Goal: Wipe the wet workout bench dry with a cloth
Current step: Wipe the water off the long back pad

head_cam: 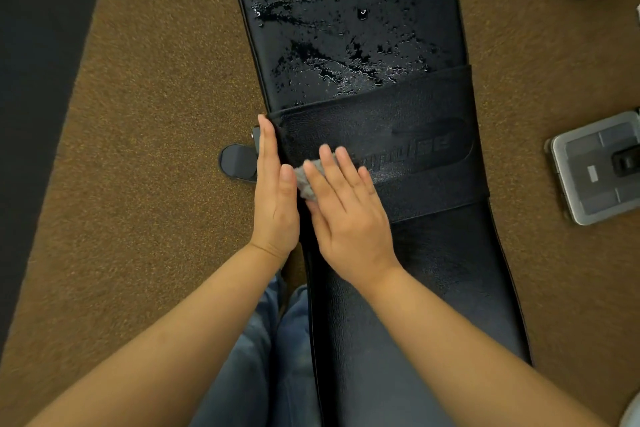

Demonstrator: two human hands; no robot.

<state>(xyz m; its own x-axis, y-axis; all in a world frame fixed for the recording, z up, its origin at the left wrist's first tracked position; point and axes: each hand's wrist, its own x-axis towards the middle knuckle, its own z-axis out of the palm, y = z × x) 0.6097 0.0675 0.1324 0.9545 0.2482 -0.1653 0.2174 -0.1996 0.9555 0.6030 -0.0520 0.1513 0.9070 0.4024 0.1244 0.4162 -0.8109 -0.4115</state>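
Observation:
A long black padded workout bench (433,270) runs from the bottom middle to the top of the view. Water drops and puddles (332,45) cover its far half, beyond a wide black band (415,121) wrapped across it. My right hand (346,204) lies flat with straight fingers on a small grey cloth (304,180), pressing it onto the band near the bench's left edge. Only a bit of the cloth shows beside my fingers. My left hand (275,191) stands on edge, fingers straight, against the bench's left side next to the cloth.
Brown carpet (156,149) lies on both sides of the bench, with a dark strip at far left. A black bench foot (237,163) sticks out left of my left hand. A grey plastic case (595,170) sits on the floor at right. My jeans-clad legs (263,357) show below.

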